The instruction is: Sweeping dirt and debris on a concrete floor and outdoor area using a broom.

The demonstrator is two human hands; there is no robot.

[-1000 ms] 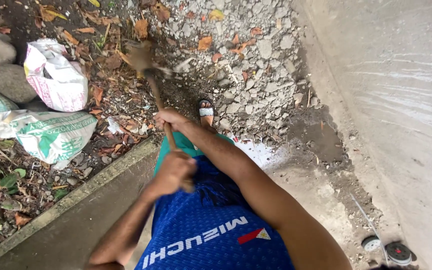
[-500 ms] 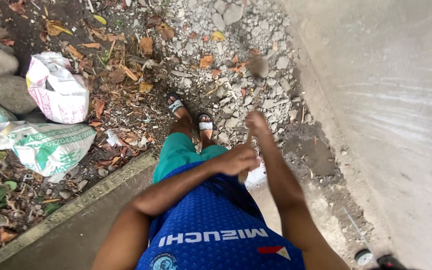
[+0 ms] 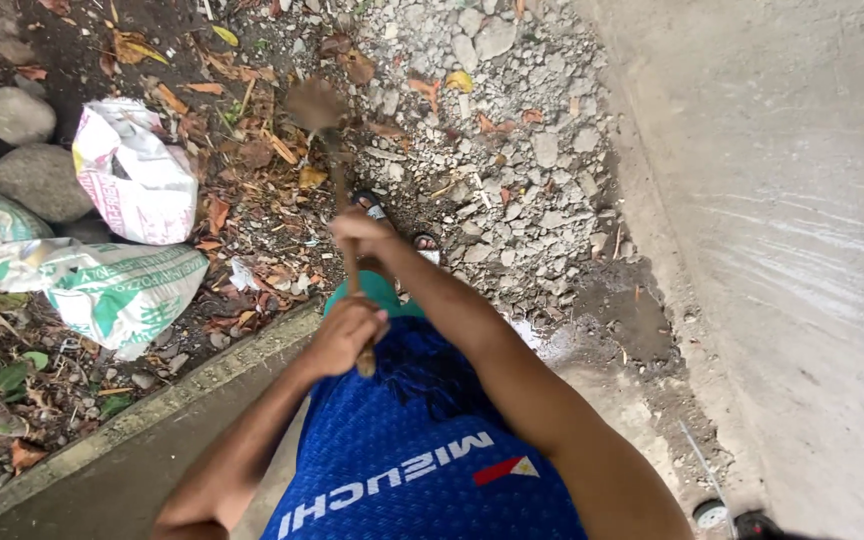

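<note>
Change: Half a second before, our hands were drawn back near the waist with no tool head in sight; now the hammer was swung out ahead of us again, toward 12 o'clock.
Hammer head: blurred and dark, over the leaf litter at about 11 o'clock from our hands, at the edge of the broken rubble.
Right hand: wrapped tight round the wooden handle partway up.
Left hand: clamped on the butt end, close to the blue shirt.
Handling: we judged it top-heavy and stiff, the weight at the head; the smooth shaft could slip, so the wide two-handed hold suited it.
Feet: one sandalled foot showed just beneath the shaft, near the swing.
Surroundings: woven sacks at 9 o'clock, round stones beyond them, concrete wall at 3 o'clock.
</note>
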